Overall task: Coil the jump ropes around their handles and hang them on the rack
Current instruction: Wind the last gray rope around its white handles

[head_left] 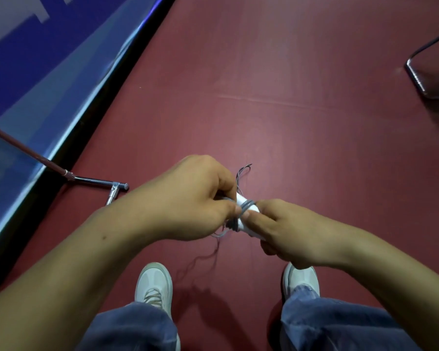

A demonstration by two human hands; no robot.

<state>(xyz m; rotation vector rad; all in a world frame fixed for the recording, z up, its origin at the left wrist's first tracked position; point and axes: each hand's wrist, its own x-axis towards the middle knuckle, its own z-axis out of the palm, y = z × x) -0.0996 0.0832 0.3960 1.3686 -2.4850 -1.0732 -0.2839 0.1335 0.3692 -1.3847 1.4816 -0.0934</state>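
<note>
Jump rope, a grey cord, is wound in a few turns round white handles, held between both hands above the maroon floor. Right hand grips the handles, thumb pressed beside the coils. Left hand is curled on the cord end, apparently pinching it; the finger hold is hidden. Thin loose strands stick out above and more trail below. Step: coiling, probably near its end. Next move likely calls for tucking the tail tight, then hanging. No rack identifiable; metal stand foot at left, purpose unclear.
</note>
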